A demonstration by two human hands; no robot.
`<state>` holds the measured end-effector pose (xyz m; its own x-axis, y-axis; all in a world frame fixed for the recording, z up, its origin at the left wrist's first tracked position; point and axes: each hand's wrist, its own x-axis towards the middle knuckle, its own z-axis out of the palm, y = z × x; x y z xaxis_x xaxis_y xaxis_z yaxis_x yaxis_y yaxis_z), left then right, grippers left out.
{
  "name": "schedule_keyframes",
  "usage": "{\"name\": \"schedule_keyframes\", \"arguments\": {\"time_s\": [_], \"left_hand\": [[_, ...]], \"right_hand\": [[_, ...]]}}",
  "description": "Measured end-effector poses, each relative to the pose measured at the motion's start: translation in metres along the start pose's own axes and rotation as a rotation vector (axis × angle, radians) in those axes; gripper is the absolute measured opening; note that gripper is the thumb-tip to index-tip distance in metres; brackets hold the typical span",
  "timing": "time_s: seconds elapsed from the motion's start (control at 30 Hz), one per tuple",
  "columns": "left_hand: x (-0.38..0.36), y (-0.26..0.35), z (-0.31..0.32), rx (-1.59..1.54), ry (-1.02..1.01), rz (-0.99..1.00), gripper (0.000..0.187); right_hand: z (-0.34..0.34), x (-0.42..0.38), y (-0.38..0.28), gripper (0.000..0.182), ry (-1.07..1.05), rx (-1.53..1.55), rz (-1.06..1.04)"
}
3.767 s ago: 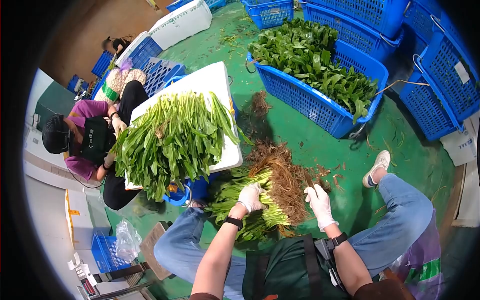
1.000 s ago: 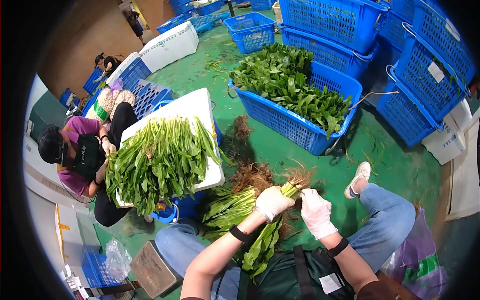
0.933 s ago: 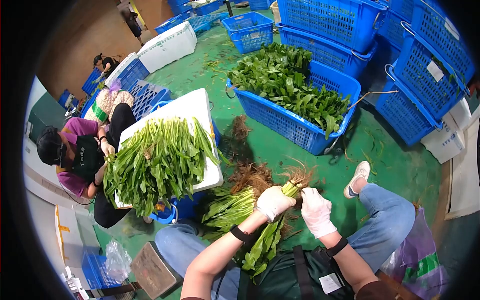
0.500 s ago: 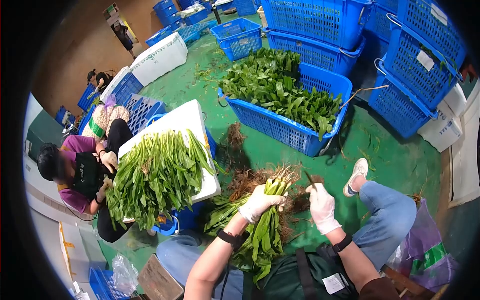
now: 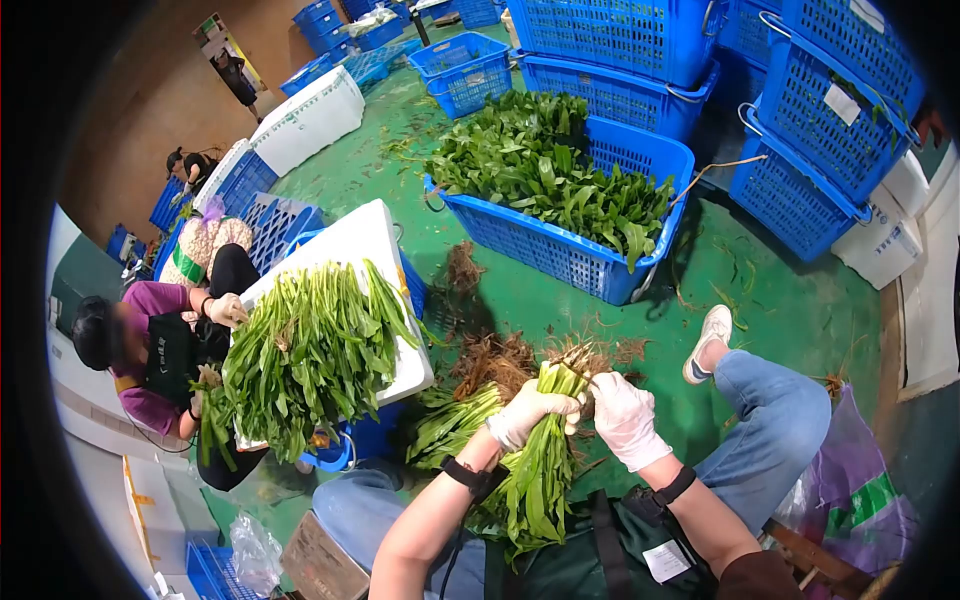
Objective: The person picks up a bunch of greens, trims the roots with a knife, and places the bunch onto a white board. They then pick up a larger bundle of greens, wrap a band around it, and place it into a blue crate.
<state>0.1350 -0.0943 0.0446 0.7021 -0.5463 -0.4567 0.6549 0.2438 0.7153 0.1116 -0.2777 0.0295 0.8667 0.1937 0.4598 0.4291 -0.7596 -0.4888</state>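
Head view: left hand (image 5: 532, 412), white glove, fingers wrapped around the stem bunch (image 5: 560, 382) just below its root end. Bunch is held up in front of the person's lap, roots (image 5: 575, 355) at top pointing away from the body, long green leaves (image 5: 535, 495) hanging down toward the dark green apron (image 5: 585, 555). Right hand (image 5: 625, 420), also white-gloved, fingers curled in and closed, right beside the root end; can't tell what is pinched in it. Black bands on both wrists.

More stems and leaves (image 5: 450, 430) lie on the green floor (image 5: 395, 165) left of the bunch, with a brown root pile (image 5: 495, 362) at their far end. White board (image 5: 390, 235) to the left, loaded with a wide spread of greens (image 5: 310, 345), leaves drooping over the near edge. Person in a purple top (image 5: 160, 300) sits beyond it, one gloved hand at the greens, other holding a small leafy bundle (image 5: 215, 425).

Blue basket (image 5: 530, 245) ahead, part filled with upright leaves (image 5: 560, 175), bare space at its far right. Stacked blue crates (image 5: 625, 45) behind. White shoe (image 5: 712, 340) on floor at right, purple mesh bag (image 5: 850, 485) lower right, clear plastic bag (image 5: 255, 555) lower left.
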Motion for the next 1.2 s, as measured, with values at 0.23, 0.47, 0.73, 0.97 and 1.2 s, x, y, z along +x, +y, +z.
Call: {"name": "schedule_keyframes", "arguments": {"time_s": [0.23, 0.47, 0.73, 0.97, 1.2], "left_hand": [[-0.009, 0.008, 0.013, 0.036, -0.133, -0.012, 0.048], [-0.021, 0.024, 0.000, 0.274, 0.014, 0.127, 0.044], [-0.012, 0.004, 0.012, 0.720, 0.318, 0.150, 0.036], [-0.002, -0.009, 0.005, 0.993, 0.364, 0.149, 0.033], [-0.008, -0.010, 0.025, 1.238, 0.589, 0.253, 0.035]], "right_hand": [[0.035, -0.027, 0.060, 0.015, -0.264, 0.084, 0.290], [0.023, -0.012, 0.058, 0.013, -0.191, 0.103, 0.413], [-0.019, 0.006, -0.004, 0.013, -0.095, 0.058, -0.030], [-0.014, -0.002, -0.002, 0.018, -0.113, -0.036, -0.073], [0.032, -0.033, 0.089, 0.008, -0.254, -0.279, 0.261]]}}
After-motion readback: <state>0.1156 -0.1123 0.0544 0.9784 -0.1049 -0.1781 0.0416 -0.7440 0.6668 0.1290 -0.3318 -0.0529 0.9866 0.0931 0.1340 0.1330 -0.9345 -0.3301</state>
